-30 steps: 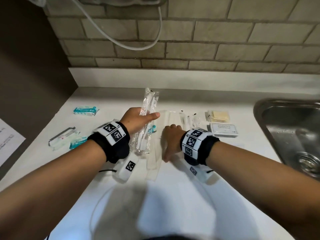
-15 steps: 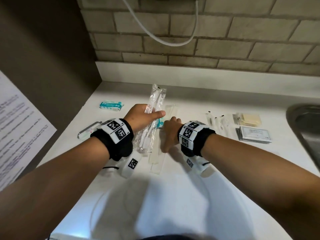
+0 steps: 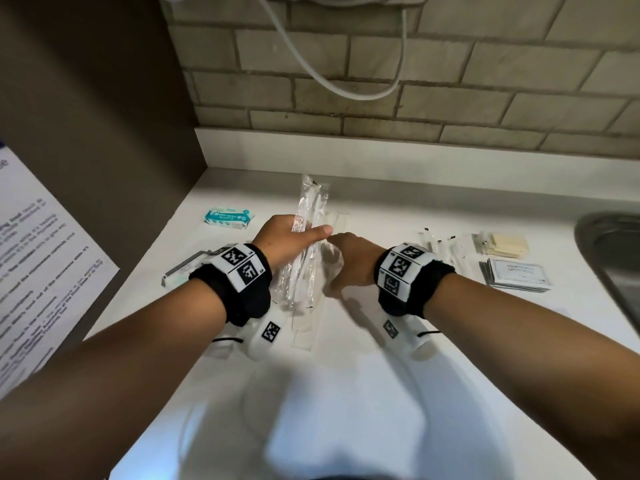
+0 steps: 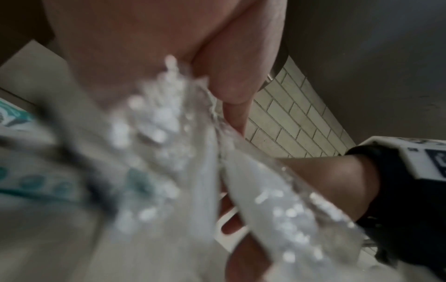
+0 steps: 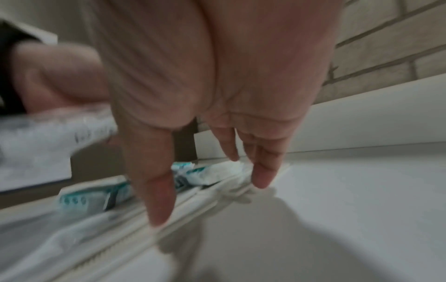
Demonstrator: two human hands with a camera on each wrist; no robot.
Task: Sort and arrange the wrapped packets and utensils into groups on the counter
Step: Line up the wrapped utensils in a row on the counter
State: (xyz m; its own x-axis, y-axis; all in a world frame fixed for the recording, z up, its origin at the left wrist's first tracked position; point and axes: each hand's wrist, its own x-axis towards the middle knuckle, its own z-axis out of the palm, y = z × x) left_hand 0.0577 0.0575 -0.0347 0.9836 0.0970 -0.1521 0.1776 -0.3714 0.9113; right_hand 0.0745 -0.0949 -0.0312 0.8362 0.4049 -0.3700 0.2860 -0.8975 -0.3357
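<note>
My left hand (image 3: 294, 239) grips a bundle of long clear-wrapped utensils (image 3: 304, 251) held just above the white counter (image 3: 381, 341), thumb across the wrappers; the left wrist view shows the crinkled wrappers (image 4: 169, 133) under my thumb. Beside it, my right hand (image 3: 349, 261) reaches down with straight fingers (image 5: 159, 190) onto flat clear packets (image 5: 193, 198) lying on the counter, holding nothing. A teal-printed packet (image 3: 228, 218) lies at the back left, and another teal packet (image 5: 96, 200) sits by the flat packets.
Small wrapped sticks (image 3: 446, 244), tan packets (image 3: 505, 244) and a stack of white sachets (image 3: 519, 275) lie to the right. A steel sink (image 3: 613, 258) is at the far right. A dark side wall with a printed sheet (image 3: 41, 271) stands left; a brick wall (image 3: 381, 81) behind.
The head view has swung left, so the sink slid toward the right edge. My right hand has shifted slightly along the flat packets. The left hand still holds the bundle.
</note>
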